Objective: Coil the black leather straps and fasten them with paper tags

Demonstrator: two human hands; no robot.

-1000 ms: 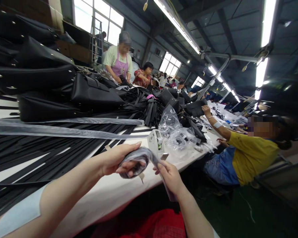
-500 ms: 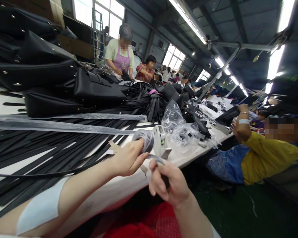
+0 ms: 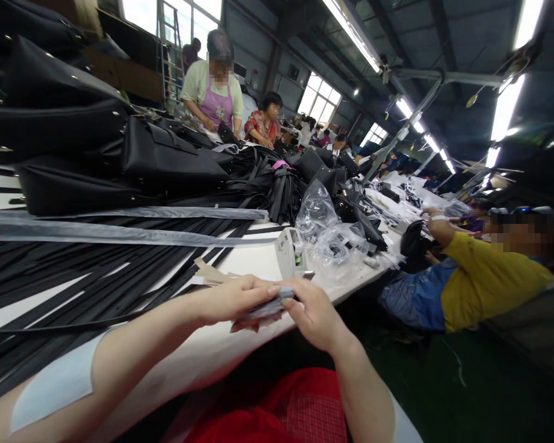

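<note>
My left hand (image 3: 242,298) and my right hand (image 3: 314,314) meet at the table's front edge. Between them is a rolled black strap in clear plastic (image 3: 284,294), with both hands closed around it. Fingers cover most of the roll, and glossy film (image 3: 258,321) shows below my left fingers. Just behind the hands stands a small pale box-like dispenser (image 3: 286,251). Tan paper strips (image 3: 210,272) lie beside my left wrist. Two long straps in clear sleeves (image 3: 96,235) stretch across the table to the left.
Black straps (image 3: 74,280) cover the table's left side, with black bags (image 3: 170,157) heaped behind. Crumpled plastic bags (image 3: 321,212) lie beyond the dispenser. A person in yellow (image 3: 493,277) sits at the right; a person in a purple apron (image 3: 219,101) works across the table.
My right hand has moved up against the left. The coil, upright in my left hand before, is now lower and mostly covered by both hands. The view has shifted slightly.
</note>
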